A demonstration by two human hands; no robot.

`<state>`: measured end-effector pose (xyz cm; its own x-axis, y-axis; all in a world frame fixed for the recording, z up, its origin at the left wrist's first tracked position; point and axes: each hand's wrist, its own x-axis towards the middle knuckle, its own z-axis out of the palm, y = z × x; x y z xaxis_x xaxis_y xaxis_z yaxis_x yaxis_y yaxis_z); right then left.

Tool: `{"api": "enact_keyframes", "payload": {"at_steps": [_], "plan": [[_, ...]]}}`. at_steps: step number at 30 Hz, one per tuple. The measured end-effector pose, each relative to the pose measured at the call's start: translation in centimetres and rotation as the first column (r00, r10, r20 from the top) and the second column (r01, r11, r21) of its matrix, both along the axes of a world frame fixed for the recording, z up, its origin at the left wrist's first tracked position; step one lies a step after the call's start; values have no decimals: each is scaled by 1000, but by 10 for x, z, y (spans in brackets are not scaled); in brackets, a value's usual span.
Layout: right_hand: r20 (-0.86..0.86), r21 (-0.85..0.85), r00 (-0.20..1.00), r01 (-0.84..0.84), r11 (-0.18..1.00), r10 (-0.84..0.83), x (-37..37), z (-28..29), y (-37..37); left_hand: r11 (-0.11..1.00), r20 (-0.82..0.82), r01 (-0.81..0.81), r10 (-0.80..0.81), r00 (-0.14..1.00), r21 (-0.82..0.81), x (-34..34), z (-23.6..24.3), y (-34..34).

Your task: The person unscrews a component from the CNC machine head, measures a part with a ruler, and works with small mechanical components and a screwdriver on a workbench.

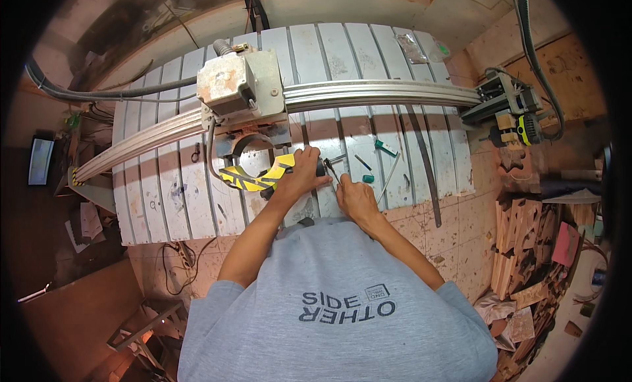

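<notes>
My left hand [307, 172] is closed around a dark round part [320, 166], mostly hidden by my fingers, just right of the yellow-and-black striped clamp bracket [258, 178]. A thin dark metal tool [332, 171] rises from my closed right hand [357, 199] and reaches toward that part; its exact kind is not clear. The bracket hangs below the machine's gantry head [227, 85], and its round opening holds nothing. On the slatted bed [388, 184] right of my hands lie a green-and-white small box [386, 147], a blue pen-like rod [362, 162] and a green cap-like piece [368, 178].
A metal gantry rail [382, 92] crosses above the bed, with a motor assembly [517, 115] at its right end. A long dark strip [424, 164] overhangs the front edge. Wooden boards [517, 244] are stacked at the right. A grey cable conduit [112, 94] runs from the left.
</notes>
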<state>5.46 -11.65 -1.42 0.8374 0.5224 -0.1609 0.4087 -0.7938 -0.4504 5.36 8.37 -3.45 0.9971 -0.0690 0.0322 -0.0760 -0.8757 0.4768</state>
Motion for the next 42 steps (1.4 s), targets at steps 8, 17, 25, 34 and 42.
{"api": "enact_keyframes", "payload": {"at_steps": [8, 17, 25, 34, 42], "plan": [[-98, 206, 979, 197, 959, -180, 12, -35, 19, 1000, 53, 2, -3, 999, 19, 2, -3, 0], [26, 400, 954, 265, 877, -300, 14, -28, 28, 998, -80, -57, 57, 995, 1, 9, 13, -5], [72, 463, 973, 163, 871, -220, 10, -23, 26, 996, -140, -85, 89, 986, 38, 13, 19, -5], [80, 415, 977, 148, 898, -199, 13, -31, 25, 993, -169, -102, 112, 979, 65, 16, 16, -6], [121, 452, 981, 80, 888, -150, 14, -58, 10, 992, -122, -102, 111, 986, 71, 19, 19, -8]]}}
